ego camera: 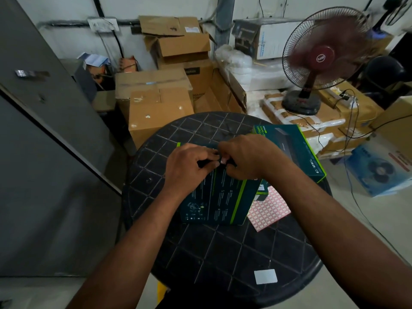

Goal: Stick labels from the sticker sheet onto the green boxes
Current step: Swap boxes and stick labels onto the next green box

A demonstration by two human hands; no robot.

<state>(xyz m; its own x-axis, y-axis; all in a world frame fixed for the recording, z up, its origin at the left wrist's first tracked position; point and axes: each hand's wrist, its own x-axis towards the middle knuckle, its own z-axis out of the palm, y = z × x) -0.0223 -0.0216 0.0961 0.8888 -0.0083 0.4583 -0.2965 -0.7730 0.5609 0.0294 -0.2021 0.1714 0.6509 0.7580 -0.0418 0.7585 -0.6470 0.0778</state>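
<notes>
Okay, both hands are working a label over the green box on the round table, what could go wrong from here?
1. The fan is spinning close by; its draft might lift the sticker sheet, which lies partly under the box.
2. Both hands, left and right, pinch one small label; it could fold onto itself.
3. The second box overhangs the table edge and could tip off.
</notes>
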